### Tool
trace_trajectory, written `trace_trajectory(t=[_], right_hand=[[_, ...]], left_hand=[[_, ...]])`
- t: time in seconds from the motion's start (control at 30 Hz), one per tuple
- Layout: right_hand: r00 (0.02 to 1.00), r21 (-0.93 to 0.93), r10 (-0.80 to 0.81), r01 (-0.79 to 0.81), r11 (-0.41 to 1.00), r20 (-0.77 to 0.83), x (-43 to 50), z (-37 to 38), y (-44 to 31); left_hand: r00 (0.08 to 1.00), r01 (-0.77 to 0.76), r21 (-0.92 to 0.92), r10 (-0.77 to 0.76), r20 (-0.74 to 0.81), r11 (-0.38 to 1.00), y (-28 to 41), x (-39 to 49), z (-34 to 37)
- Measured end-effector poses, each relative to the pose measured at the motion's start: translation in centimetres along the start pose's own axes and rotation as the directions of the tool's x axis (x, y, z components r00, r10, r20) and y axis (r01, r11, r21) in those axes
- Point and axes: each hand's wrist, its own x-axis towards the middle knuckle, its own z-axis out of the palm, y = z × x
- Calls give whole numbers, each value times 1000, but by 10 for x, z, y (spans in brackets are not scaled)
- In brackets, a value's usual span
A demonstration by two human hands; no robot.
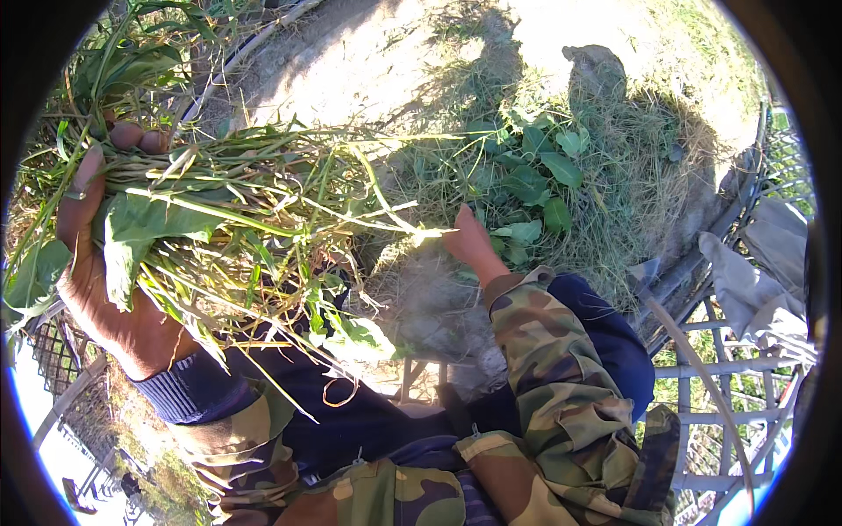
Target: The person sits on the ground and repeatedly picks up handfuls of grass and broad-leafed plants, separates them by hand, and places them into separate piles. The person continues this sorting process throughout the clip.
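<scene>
My left hand [125, 309] is raised at the left, its fingers wrapped around a thick bundle of cut green stems and grass [230, 191]. Broad leaves [151, 227] hang from that bundle, and loose stem ends stick out to the right. Low in the middle, my right hand [475, 242] reaches down to a heap of cut grass [612, 164]. It lies right beside a clump of broad green leaves [536, 174]. Its fingers are mostly hidden, so whether it grips any stems is unclear.
A curved wooden stick [700, 361] leans at the right, near grey cloth [756, 283] and an open lattice [717, 394]. Bare sunlit ground [368, 72] lies beyond the heap. More leafy plants [131, 66] stand at the upper left.
</scene>
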Motion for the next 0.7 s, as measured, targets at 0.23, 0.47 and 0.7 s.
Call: trace_trajectory(t=[0.23,0.47,0.7], right_hand=[[953,301,-285,243,922,103,-6,-12,-2],[977,345,-202,213,914,-69,-42,-89,-18],[928,417,-145,288,862,-342,-106,-230,-35]], left_hand=[[996,-82,76,85,-32,994,-9,-17,17],[1000,-7,173,11,-22,985,-13,-5,19],[990,-84,122,69,120,989,-19,-11,38]])
